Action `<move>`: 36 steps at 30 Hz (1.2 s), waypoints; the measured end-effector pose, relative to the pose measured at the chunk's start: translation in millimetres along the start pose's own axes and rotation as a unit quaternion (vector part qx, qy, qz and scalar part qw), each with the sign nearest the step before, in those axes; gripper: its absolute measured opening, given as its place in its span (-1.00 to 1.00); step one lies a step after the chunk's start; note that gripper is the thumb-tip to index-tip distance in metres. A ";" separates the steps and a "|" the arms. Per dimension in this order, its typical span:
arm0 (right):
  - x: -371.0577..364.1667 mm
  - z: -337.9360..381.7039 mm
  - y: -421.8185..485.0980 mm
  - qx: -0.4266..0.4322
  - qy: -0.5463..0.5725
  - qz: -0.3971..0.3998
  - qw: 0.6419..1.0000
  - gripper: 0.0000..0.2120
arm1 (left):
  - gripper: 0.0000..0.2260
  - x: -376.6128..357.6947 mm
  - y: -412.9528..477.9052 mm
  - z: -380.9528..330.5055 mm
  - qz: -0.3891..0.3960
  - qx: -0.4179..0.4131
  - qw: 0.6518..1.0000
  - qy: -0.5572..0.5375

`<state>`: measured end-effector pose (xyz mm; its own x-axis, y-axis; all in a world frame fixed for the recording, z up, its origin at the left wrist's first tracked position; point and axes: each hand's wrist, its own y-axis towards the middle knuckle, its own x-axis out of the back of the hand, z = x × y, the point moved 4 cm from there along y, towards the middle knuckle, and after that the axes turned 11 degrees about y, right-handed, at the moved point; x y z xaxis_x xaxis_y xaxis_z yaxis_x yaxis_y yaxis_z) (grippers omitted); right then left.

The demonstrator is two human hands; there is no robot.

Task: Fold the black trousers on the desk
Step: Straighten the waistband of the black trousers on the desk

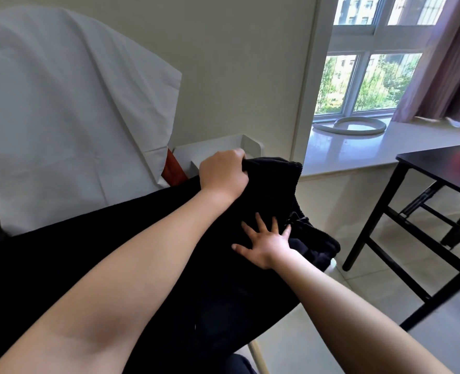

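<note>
The black trousers [269, 195] are spread beneath both arms; their lifted edge is gripped in the curled left hand [223, 174], the cloth pressed under flat, splayed fingers of the right hand [264, 244]

Daylight comes in from the window [358, 85] on the right, bright on the greenery outside and laying a pale sheen on the sill [358, 155], while the rest of the room sits in even, softer light. The black trousers [169, 252] sink into one flat dark mass with hardly a fold showing. The wide lens bows straight lines near the borders, and everything looks slightly soft.
</note>
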<state>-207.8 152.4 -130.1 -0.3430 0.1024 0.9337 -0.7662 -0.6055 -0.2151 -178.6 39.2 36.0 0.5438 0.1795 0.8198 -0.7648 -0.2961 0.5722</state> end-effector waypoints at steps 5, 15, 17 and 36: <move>26.3 -5.6 -17.0 0.055 0.004 -0.139 0.989 -0.34 | -0.88 -8.4 -9.9 -0.4 0.013 0.019 1.000 -0.011; 49.2 -68.1 -8.8 0.031 0.042 -0.048 0.997 -0.37 | -0.83 -8.6 -28.2 -8.6 0.055 0.033 0.996 -0.057; 49.2 -67.9 -6.3 0.022 0.082 -0.061 0.995 -0.42 | -0.84 -12.4 -40.9 -16.0 0.068 0.033 0.995 -0.070; 70.0 -114.6 0.0 -0.175 0.149 -0.158 0.960 -0.86 | -0.88 -28.1 -52.9 -14.4 0.104 0.129 0.977 -0.130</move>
<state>-294.1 250.1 -97.5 -0.1639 0.4901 0.8561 -0.9754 -0.2100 -0.0665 -158.4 63.4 -16.9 0.4811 -0.1447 0.8647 -0.7735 -0.5342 0.3410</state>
